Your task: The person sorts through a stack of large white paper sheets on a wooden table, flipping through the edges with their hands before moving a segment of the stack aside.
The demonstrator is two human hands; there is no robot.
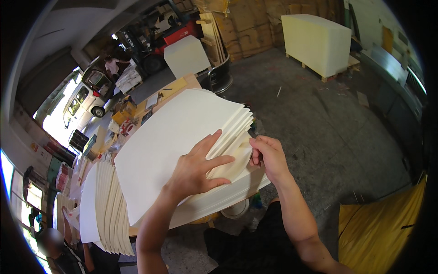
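A large stack of white paper sheets [178,123] lies in front of me, its right-hand edges fanned into several separate layers. My left hand [196,166] rests on the stack near that fanned edge, fingers spread out and holding nothing. At the right corner of the layers, my right hand [270,157] is closed in a pinch with its fingers curled. A small dark thing shows just beyond its thumb. Whether the fingers grip that thing or a sheet's edge is hidden.
Another fanned paper stack [107,205] lies to the left. Tools and boxes clutter the table's far end. A pallet load [315,43] stands far right, a red forklift [178,36] at the back. A yellow sheet [383,228] lies near right. A person [52,244] is at lower left.
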